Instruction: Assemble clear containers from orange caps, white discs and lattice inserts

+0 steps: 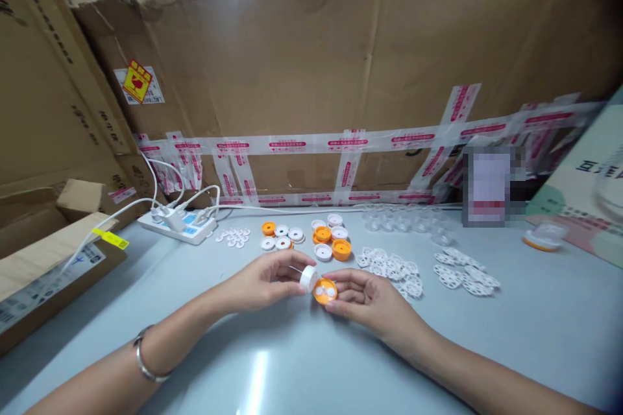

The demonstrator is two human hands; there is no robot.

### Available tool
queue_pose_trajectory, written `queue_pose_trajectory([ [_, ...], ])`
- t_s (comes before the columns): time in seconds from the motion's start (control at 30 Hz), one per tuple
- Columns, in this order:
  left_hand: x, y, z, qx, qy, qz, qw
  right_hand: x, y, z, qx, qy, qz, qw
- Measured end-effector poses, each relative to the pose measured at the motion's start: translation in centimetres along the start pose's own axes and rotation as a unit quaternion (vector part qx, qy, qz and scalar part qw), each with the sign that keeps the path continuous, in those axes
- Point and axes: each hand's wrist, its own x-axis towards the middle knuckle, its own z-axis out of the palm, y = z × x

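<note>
Between the thumb and fingers of my left hand [270, 279] is a white round cap [308, 279], tilted on its side. My right hand [367, 298] grips an orange round cap [325, 292] by its edge, its hollow side facing me. Small white discs show inside the orange cap. The two caps are held close together above the table; whether they touch I cannot tell. Just behind my hands lie several loose orange and white caps, among them an orange one [341, 249] and a white one [322, 252]. White perforated pieces [389, 267] are heaped beyond my right hand.
Small white discs [233, 237] lie near a power strip [180, 224] with white cables. Clear cups [403, 219] line the back. More perforated pieces [464, 272] and an orange-and-clear part [544, 237] are at right. Cardboard boxes [292, 65] wall the back; an open carton [53, 266] stands left.
</note>
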Motion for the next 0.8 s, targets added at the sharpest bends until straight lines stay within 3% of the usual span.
queue_pose_trajectory([
  [0.1,-0.1,0.1,0.1,0.031,0.029,0.016,0.999,0.1,0.2,-0.1,-0.006,0.006,-0.008,1.0],
  [0.2,-0.2,0.1,0.2,0.054,0.043,-0.011,0.998,0.0,0.4,-0.1,-0.015,0.013,-0.013,1.0],
  [0.3,-0.1,0.0,0.3,0.069,0.047,-0.046,0.995,0.0,0.5,-0.1,-0.028,0.013,-0.026,0.999],
  [0.8,0.2,-0.8,0.2,0.068,0.052,-0.031,0.996,0.0,0.8,0.0,-0.041,0.028,-0.047,0.998],
])
